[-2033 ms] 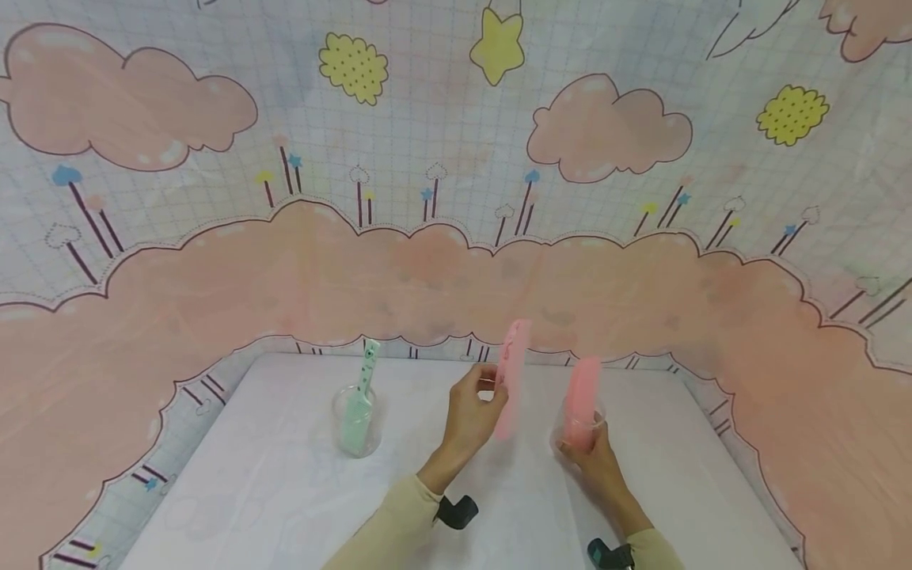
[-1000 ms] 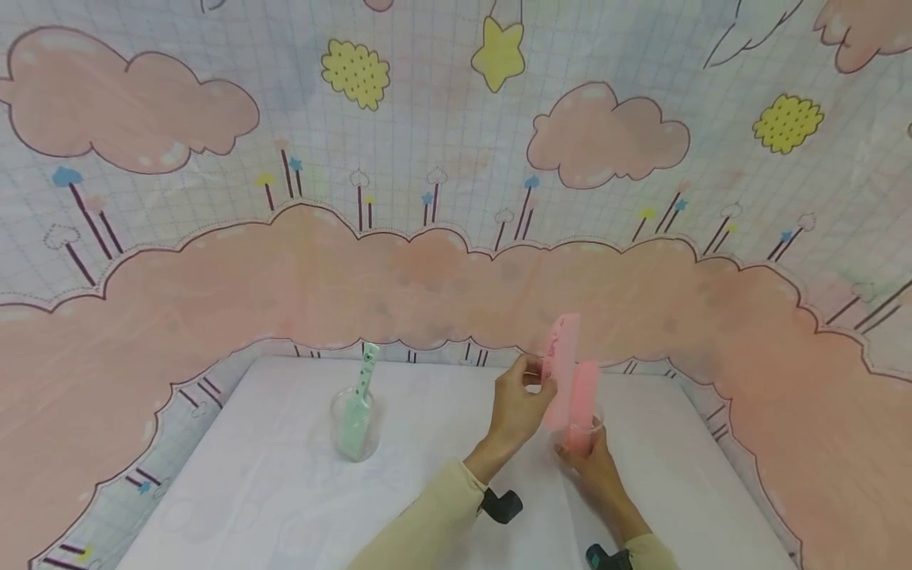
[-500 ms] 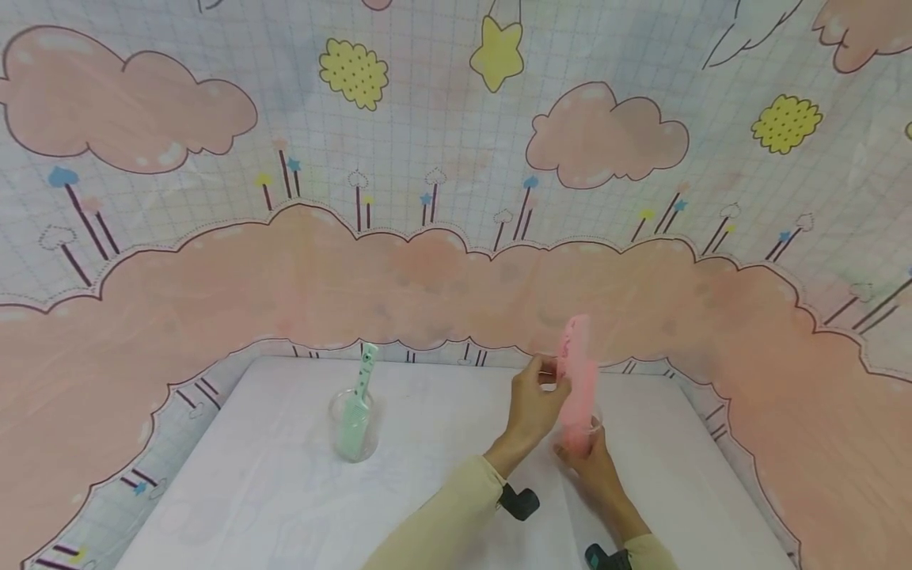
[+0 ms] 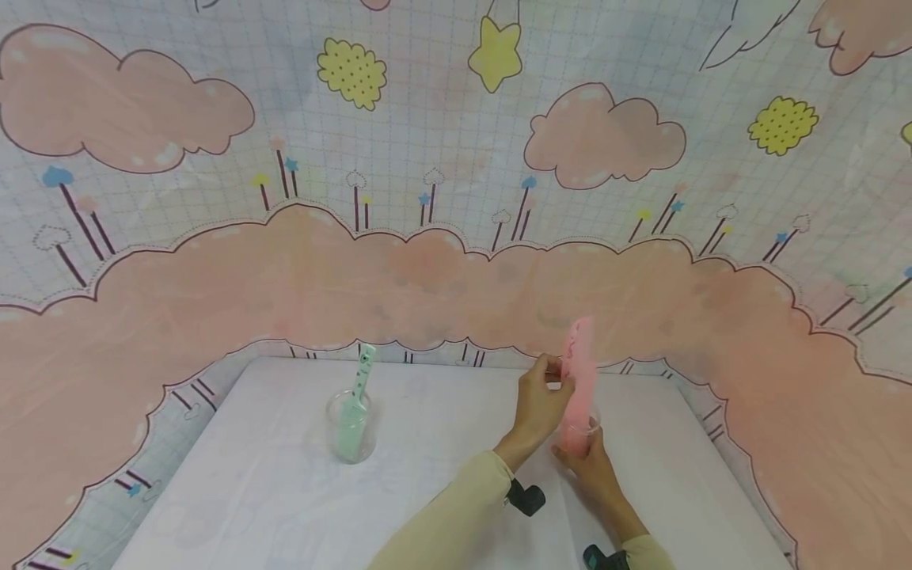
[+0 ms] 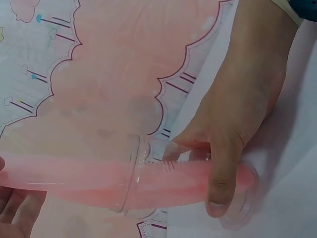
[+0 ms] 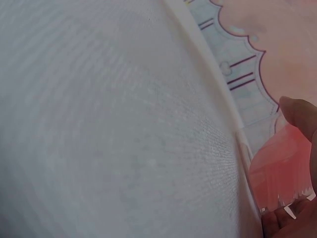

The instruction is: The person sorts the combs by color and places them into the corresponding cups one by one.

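My left hand (image 4: 543, 402) pinches a pink comb (image 4: 579, 348) by its side, upright over a clear plastic cup (image 4: 594, 421). Around that cup curls my right hand (image 4: 597, 471), low on its wall. In the left wrist view the pink comb (image 5: 94, 173) passes through the cup's rim (image 5: 130, 198), with fine teeth showing behind the wall. Another pink piece stands in the cup, but the two overlap and are hard to tell apart. At the right wrist view's edge, a hand is beside a toothed pink piece (image 6: 282, 168).
To the left on the white table (image 4: 242, 475) stands a second clear cup (image 4: 332, 423). A mint-green piece (image 4: 352, 427) with a dotted handle leans in it. A patterned cloth (image 4: 427, 285) with clouds hangs behind and around the table.
My left hand has carried the comb rightward from beside the cup to above it, in line with the pink piece there. My right hand has kept its hold on the cup.
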`<act>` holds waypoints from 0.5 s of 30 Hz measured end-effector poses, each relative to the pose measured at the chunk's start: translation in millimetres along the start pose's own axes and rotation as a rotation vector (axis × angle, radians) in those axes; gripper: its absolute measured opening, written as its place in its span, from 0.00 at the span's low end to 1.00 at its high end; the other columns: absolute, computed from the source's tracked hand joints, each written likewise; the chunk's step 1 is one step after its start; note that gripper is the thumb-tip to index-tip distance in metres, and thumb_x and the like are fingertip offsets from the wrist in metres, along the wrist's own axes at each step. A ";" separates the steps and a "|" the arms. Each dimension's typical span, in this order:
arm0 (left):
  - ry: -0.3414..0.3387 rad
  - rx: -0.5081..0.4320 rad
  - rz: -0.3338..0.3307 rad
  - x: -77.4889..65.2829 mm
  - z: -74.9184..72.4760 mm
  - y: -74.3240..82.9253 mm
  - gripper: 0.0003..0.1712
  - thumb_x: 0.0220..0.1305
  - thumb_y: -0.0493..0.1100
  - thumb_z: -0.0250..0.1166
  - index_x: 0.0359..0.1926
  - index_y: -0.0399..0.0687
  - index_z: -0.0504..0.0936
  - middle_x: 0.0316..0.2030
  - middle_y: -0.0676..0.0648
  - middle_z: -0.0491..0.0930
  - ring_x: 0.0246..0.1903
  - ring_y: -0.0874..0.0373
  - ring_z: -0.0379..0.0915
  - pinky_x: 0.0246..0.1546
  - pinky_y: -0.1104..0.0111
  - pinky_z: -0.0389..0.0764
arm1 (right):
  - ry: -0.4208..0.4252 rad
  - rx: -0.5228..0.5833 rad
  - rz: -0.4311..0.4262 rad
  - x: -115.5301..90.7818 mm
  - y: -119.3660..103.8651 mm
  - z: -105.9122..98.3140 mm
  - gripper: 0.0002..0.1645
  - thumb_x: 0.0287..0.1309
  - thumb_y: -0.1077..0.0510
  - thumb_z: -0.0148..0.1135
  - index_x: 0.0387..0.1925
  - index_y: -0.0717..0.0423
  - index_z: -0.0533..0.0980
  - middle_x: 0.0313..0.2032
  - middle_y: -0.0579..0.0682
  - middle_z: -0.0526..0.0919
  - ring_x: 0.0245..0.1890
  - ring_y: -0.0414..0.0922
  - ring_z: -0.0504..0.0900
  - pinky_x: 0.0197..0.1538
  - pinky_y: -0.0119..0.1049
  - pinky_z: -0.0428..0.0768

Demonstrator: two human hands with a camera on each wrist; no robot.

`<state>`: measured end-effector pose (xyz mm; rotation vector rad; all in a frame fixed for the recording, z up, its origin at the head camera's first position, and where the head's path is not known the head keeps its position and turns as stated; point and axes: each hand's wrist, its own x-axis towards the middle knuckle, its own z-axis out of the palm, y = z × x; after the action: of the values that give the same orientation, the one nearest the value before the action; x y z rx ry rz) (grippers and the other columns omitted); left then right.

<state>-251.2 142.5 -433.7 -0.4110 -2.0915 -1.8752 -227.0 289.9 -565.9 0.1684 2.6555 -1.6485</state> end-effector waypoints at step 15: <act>-0.044 0.075 -0.012 -1.1 6.3 -15.8 0.05 0.61 0.37 0.66 0.38 0.46 0.78 0.34 0.48 0.83 0.35 0.66 0.78 0.34 0.80 0.78 | -0.015 -0.021 0.004 1.0 2.1 1.4 0.66 0.54 0.38 0.69 0.76 0.57 0.35 0.73 0.68 0.53 0.72 0.62 0.58 0.72 0.61 0.58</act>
<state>-256.7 147.1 -449.2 -0.4268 -2.1893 -1.8033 -227.8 289.6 -568.4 0.1606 2.6588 -1.6128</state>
